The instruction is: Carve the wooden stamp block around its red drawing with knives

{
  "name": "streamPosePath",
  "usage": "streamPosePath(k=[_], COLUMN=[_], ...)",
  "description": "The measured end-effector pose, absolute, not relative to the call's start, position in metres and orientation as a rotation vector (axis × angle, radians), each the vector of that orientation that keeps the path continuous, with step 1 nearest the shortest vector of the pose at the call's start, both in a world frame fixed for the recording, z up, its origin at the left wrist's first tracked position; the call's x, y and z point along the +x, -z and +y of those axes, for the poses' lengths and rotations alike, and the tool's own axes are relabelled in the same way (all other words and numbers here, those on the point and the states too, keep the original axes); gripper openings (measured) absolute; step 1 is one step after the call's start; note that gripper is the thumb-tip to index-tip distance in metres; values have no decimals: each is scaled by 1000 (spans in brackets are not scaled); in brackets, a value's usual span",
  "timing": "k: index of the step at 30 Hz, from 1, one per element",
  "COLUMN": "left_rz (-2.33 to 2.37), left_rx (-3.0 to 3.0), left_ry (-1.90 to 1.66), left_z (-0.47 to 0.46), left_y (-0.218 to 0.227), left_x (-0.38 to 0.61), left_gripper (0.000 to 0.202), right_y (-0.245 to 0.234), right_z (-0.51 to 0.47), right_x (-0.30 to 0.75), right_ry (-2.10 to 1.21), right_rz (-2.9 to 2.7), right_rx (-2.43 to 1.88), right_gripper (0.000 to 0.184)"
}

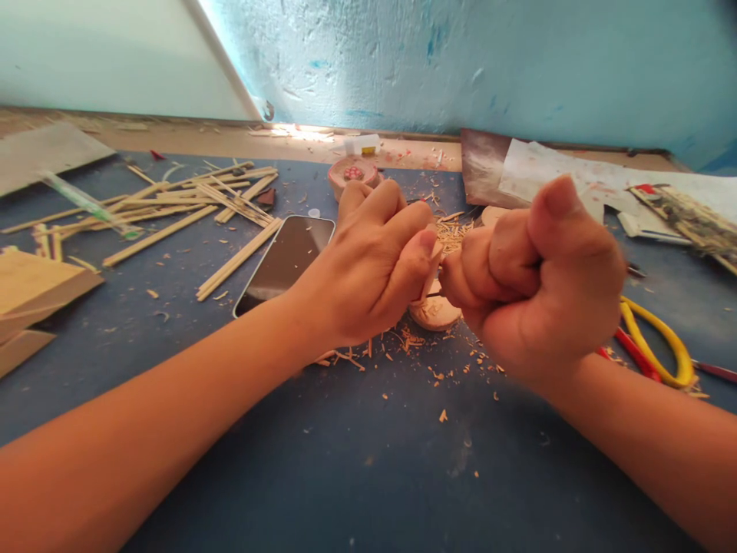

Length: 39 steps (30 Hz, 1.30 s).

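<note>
Both my hands meet over the blue table (357, 453), knuckle to knuckle. My left hand (374, 265) is closed round a small pale wooden piece (431, 269), whose tip shows by the thumb. My right hand (535, 284) is a tight fist, thumb up, gripping a thin tool; only a dark sliver of it shows between the hands. Just under the hands a small round wooden piece (436, 313) lies on the table, with wood shavings (414, 353) scattered about it.
A phone (285, 261) lies screen up left of my hands. Many thin wooden sticks (190, 203) are strewn at the back left, wooden blocks (34, 296) at the left edge. A small bowl (352, 173) stands behind. Yellow and red-handled pliers (656, 346) and papers (576, 184) lie right.
</note>
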<state>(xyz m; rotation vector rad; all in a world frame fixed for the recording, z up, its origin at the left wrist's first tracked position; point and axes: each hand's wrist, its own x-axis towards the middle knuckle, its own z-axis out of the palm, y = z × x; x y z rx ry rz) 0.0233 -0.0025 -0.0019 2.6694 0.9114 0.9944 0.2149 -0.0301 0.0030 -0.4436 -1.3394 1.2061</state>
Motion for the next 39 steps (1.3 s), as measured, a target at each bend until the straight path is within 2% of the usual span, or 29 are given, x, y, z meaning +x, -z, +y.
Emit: streamPosePath(k=[7, 13, 17, 21, 34, 39], left_rz=[910, 890, 962, 989, 937, 981], left_rx=[2654, 2655, 2662, 2663, 2608, 2604], left_ry=[-1010, -1084, -1107, -1062, -1138, -1059], left_z=[-1, 2, 3, 2, 6, 1], left_y=[6, 12, 14, 12, 18, 13], left_x=[21, 18, 18, 19, 18, 18], left_gripper=[48, 44, 44, 47, 43, 45], right_y=[0, -3, -21, -34, -26, -16], right_z=[-37, -32, -44, -55, -56, -57], right_x=[191, 204, 217, 223, 225, 221], right_ry=[-1050, -1184, -1264, -1294, -1240, -1171], right_rz=[-1086, -1226, -1408, -1478, -1450, -1486], right_rx=[-647, -614, -726, -797, -781, -721], right_gripper=[72, 74, 85, 86, 86, 82])
